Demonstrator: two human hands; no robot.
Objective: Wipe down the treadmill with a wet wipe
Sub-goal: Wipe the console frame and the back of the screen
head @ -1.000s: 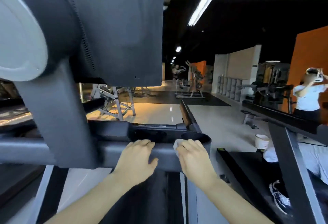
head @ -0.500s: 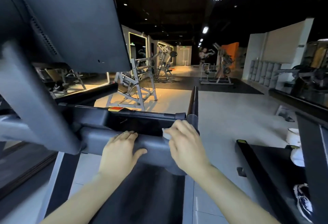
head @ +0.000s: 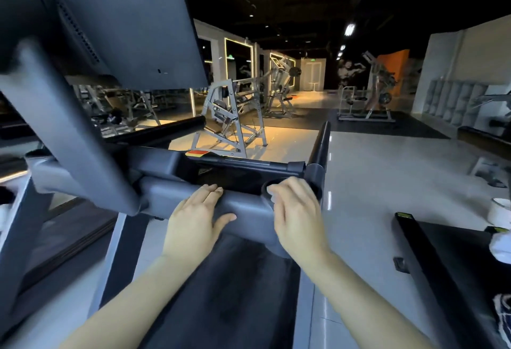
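Observation:
The treadmill's grey crossbar (head: 249, 211) runs in front of me below the big console (head: 124, 16). My left hand (head: 193, 218) rests flat on the bar, fingers straight, thumb spread to the right. At the bar's right end my right hand (head: 298, 216) lies over the rim of the round cup holder (head: 265, 188), its bent fingers holding the white wet wipe (head: 271, 198) against it. Only a sliver of the wipe shows under the fingertips. The black belt (head: 229, 293) lies below my arms.
A black handrail (head: 320, 144) juts forward just right of my right hand. A second treadmill (head: 442, 265) stands to the right, with a white tub (head: 500, 210) and a shoe (head: 503, 318) near it. Weight machines (head: 229, 122) stand on the floor beyond.
My right hand with the wipe has slid right along the bar onto the cup holder's rim. My left hand stays on the bar. My view has turned left and tilted.

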